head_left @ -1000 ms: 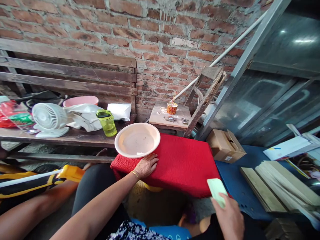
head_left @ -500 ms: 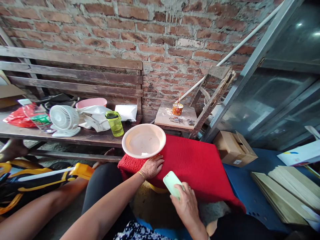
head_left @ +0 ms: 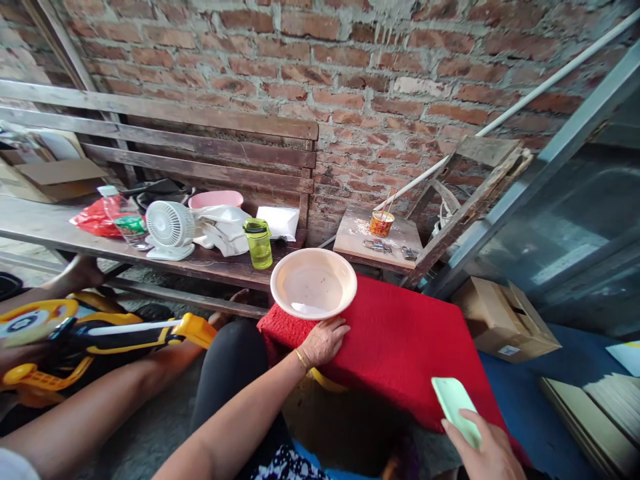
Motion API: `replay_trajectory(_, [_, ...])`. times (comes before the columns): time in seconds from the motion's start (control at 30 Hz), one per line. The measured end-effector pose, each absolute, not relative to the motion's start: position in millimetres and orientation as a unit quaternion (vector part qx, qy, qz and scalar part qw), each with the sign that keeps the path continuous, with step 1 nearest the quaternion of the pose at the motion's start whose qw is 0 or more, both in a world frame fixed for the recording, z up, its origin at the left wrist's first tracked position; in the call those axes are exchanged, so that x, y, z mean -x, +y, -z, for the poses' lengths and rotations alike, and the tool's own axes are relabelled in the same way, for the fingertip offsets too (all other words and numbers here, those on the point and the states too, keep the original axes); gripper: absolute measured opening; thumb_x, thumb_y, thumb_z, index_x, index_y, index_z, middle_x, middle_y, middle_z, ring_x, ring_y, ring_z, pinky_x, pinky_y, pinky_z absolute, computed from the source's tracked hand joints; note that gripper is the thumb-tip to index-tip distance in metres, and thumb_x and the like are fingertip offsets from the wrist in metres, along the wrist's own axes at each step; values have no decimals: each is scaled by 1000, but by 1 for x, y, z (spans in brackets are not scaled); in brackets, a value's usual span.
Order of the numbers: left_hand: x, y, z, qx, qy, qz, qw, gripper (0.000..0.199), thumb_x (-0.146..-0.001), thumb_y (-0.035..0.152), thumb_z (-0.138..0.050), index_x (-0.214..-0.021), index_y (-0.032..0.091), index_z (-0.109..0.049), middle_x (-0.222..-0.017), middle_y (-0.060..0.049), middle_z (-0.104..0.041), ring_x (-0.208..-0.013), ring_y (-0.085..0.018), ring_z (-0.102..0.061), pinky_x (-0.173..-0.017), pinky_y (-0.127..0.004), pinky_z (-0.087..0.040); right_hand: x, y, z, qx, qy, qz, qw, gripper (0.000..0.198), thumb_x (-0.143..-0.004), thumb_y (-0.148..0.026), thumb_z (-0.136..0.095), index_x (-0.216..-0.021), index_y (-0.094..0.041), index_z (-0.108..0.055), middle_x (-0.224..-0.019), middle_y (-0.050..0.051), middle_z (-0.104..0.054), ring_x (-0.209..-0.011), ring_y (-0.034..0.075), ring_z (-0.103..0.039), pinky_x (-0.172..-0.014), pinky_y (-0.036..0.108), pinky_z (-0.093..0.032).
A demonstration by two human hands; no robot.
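L hand [head_left: 325,341] open at basin [head_left: 315,279] edge, R hand [head_left: 486,453] gripping slab [head_left: 455,404], bare cloth [head_left: 400,327] btwn.

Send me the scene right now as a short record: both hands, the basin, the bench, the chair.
Left hand: on the red cloth, at the near side of the basin; rim contact unclear
Right hand: holding a pale green flat object near the cloth's right end
Basin: on the cloth's left end; white patch inside, unclear what
Bench: green bottle, white fan, other items
Chair: orange tub with sticks in it
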State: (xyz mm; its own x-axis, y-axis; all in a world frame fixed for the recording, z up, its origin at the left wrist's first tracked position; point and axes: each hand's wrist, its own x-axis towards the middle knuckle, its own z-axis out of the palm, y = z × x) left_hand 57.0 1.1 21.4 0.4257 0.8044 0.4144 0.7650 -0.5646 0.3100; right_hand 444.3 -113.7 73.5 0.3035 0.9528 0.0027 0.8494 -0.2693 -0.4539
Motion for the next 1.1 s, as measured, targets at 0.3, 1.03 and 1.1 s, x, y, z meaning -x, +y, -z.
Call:
replay_trajectory(0.3, [-27,-32,-51,-806,428,-409,8,40,-97,12,-37,-128,23,-60,-95,-9,-69,-86,-20,-67,-78,-36,-57,-227,-72,-75,583,-792,-86,157,19,-82,-29,-68,-100,-30,-74,-95,4,-70,-86,24,-69,-80,35,-52])
replay_trajectory(1.03, [6,-53,-11,-773,596,-213,-47,29,-88,11,-54,-108,24,-71,-137,-15,-66,-127,-35,-61,-110,-56,-45,-220,-53,-60,554,-806,-80,195,19,-85,-37,-63,-99,-30,-73,-91,3,-68,-80,21,-70,-75,33,-54])
replay_trajectory(1.1, [8,-53,-7,-772,594,-224,-38,30,-89,11,-53,-109,24,-71,-141,-15,-65,-128,-36,-61,-110,-57,-45,-223,-49,-57,552,-813,-61,176,19,-84,-36,-64,-100,-30,-73,-93,3,-69,-80,21,-69,-75,32,-53])
